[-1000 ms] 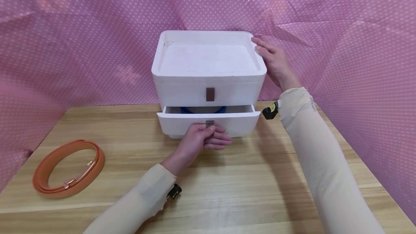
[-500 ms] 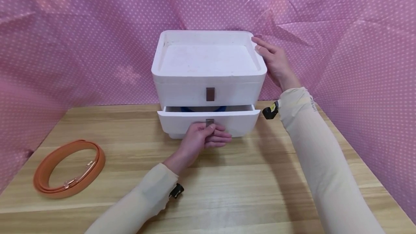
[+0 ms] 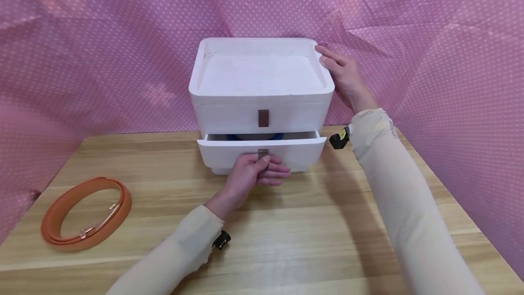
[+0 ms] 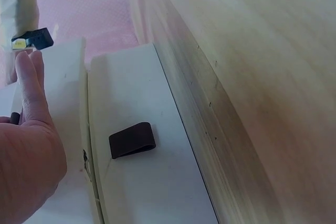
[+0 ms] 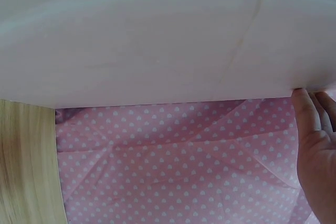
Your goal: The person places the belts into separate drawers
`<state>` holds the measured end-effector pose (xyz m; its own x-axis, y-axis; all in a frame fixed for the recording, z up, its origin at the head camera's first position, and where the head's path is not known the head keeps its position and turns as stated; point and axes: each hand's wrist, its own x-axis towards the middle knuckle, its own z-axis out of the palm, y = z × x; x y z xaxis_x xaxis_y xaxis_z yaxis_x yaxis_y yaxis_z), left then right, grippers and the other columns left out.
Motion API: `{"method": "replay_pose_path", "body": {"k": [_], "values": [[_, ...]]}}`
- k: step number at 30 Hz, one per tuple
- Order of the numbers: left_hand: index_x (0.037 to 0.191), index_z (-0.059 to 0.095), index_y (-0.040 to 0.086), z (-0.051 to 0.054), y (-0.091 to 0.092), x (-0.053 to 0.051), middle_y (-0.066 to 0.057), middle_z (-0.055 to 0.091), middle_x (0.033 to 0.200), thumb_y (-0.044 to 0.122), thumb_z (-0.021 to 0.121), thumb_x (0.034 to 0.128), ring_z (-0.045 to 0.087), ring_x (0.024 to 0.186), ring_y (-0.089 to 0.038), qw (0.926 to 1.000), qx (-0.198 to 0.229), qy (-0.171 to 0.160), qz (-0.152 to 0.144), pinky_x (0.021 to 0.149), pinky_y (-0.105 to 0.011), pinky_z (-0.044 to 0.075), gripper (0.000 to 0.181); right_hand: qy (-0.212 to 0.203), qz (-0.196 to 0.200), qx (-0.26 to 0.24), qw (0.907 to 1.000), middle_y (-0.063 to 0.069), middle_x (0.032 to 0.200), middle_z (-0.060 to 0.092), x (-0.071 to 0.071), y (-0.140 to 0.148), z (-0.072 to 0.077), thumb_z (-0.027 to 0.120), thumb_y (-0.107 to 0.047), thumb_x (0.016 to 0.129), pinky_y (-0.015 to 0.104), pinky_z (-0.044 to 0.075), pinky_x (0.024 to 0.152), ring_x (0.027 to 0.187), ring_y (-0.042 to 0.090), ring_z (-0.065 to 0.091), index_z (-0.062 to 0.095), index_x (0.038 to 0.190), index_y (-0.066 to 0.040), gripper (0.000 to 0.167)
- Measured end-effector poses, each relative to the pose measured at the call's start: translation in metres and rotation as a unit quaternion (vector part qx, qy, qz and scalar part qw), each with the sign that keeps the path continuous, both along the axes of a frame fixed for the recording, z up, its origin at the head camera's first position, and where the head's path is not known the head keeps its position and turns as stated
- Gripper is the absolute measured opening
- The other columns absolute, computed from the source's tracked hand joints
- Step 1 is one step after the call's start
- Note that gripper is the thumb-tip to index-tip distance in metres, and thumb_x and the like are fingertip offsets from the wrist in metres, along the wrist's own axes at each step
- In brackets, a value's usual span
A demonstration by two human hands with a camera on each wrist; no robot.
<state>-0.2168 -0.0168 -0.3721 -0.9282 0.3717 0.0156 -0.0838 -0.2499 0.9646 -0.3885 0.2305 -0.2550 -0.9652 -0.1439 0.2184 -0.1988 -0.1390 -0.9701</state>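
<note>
Head view evenly lit; soft shadow (image 3: pixel 348 195), faint glare (image 3: pixel 282 258) on tabletop (image 3: pixel 172 222); wrist views hazier.

At your twelve o'clock stands an upright, white, round-cornered, plastic-looking drawer box (image 3: pixel 262 76) with a recessed top, its upper drawer (image 3: pixel 227 118) and bottom drawer (image 4: pixel 136 87) closed, while the white middle drawer (image 3: pixel 304 154) with its flat brown tab (image 3: pixel 263 153) juts partway toward your six o'clock.

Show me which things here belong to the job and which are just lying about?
Probably part of the job:
left hand, pinching the brown tab
open drawer bearing it
right hand, touching the drawer unit
perhaps the blue thing inside, mostly hidden

Seemingly just lying about:
orange belt, coiled, untouched
pink cloth, a backdrop
</note>
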Motion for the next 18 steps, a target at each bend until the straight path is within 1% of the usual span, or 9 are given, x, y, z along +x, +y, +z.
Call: {"method": "replay_pose_path", "body": {"k": [2, 11, 18], "values": [[0.117, 0.054, -0.019, -0.0005, -0.0005, -0.0006, -0.030, 0.066, 0.107, 0.007, 0.038, 0.1068, 0.067, 0.101, -0.035, 1.0000, 0.000, 0.003, -0.002, 0.083, -0.042, 0.058, 0.032, 0.000, 0.000, 0.000, 1.0000, 0.005, 0.147, 0.048, 0.0001, 0.0000, 0.0000, 0.064, -0.017, 0.097, 0.024, 0.055, 0.085, 0.127, 0.025, 0.051, 0.056, 0.140, -0.012, 0.043], [0.116, 0.056, -0.017, -0.0027, -0.0015, -0.0026, -0.029, 0.067, 0.107, 0.007, 0.041, 0.1060, 0.068, 0.100, -0.035, 1.0000, 0.001, -0.004, 0.000, 0.082, -0.042, 0.058, 0.030, 0.003, 0.003, 0.003, 1.0000, 0.006, 0.147, 0.048, 0.0001, -0.0005, -0.0014, 0.063, -0.017, 0.098, 0.024, 0.055, 0.086, 0.127, 0.026, 0.051, 0.055, 0.140, -0.012, 0.043], [0.116, 0.055, -0.018, -0.0018, -0.0009, -0.0040, -0.030, 0.067, 0.106, 0.006, 0.040, 0.1057, 0.068, 0.099, -0.035, 1.0000, 0.003, -0.006, 0.006, 0.083, -0.042, 0.058, 0.030, 0.009, 0.004, -0.007, 0.9999, 0.006, 0.148, 0.047, 0.0005, -0.0009, -0.0029, 0.063, -0.016, 0.098, 0.024, 0.055, 0.087, 0.128, 0.025, 0.050, 0.054, 0.141, -0.010, 0.045]]}}
